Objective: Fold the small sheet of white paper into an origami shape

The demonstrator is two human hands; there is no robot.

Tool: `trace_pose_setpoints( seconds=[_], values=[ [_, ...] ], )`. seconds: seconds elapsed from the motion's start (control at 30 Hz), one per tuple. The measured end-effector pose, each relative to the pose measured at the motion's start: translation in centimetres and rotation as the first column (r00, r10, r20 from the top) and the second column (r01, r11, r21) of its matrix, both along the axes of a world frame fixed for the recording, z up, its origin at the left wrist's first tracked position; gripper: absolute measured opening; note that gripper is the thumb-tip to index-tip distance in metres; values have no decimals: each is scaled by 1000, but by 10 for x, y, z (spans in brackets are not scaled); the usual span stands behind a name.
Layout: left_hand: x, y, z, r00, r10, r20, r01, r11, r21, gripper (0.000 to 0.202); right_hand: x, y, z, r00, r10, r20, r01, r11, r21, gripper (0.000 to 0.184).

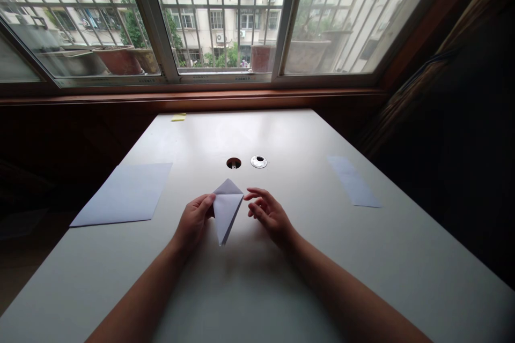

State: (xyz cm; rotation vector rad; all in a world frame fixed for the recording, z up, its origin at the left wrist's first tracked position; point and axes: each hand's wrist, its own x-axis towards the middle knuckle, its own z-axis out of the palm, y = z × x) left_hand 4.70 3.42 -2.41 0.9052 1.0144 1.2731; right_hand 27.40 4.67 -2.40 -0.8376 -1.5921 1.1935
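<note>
A folded sheet of white paper [227, 209], shaped like a kite, is held up above the table. Its narrow tip points down toward me, and its layers part slightly along the right edge. My left hand [197, 217] pinches its left corner, thumb on the front and the other fingers mostly hidden behind. Just off the paper's right corner is my right hand [269, 214], its fingers bent and apart with nothing between them.
The white table [281, 289] carries a stack of white paper [124, 193] at left, a paper strip [354, 181] at right and yellow sticky notes [178, 117] at the far edge. Beyond the kite are a cable hole [234, 163] and its round metal cover [258, 162]. A barred window [221, 21] stands behind.
</note>
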Motion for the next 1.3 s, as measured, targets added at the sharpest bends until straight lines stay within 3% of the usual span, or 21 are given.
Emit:
trace_pose_setpoints(
  seconds=[0.23, 0.37, 0.5, 0.6, 0.67, 0.77, 0.9, 1.1, 1.3],
  values=[
    [-1, -3, 3, 943, -44, -329, 80, 992, 97, 30, 3, 5, 0, 987, 62, 150, -45, 992, -114, 36],
    [0, -4, 8, 912, -65, -405, 127, 984, 128, 28, 4, 6, -1, 968, 126, 217, -90, 982, -169, 31],
    [2, -5, 12, 918, -133, -374, 188, 975, 114, 31, 3, 6, 0, 997, 41, 64, -27, 978, -209, 26],
    [4, -6, 14, 871, -248, -424, 309, 948, 79, 35, 3, 7, 3, 996, -64, -58, 47, 965, -259, 27],
    [5, -7, 14, 846, -267, -462, 328, 943, 55, 33, 3, 8, 5, 990, -96, -102, 63, 954, -293, 28],
    [5, -7, 13, 885, -190, -425, 230, 972, 44, 30, 3, 7, 8, 989, -83, -119, 39, 943, -331, 31],
    [3, -3, 9, 982, -9, -190, 6, 1000, -13, 31, 3, 5, 9, 999, 28, -42, -41, 936, -349, 36],
    [-3, 2, 7, 993, 116, 23, -114, 992, -62, 27, 4, 1, 13, 985, 171, 16, -157, 937, -312, 43],
    [-2, 1, 6, 993, 108, -47, -110, 994, -24, 27, 3, 2, 14, 998, 13, -62, -32, 948, -315, 44]
  ],
)
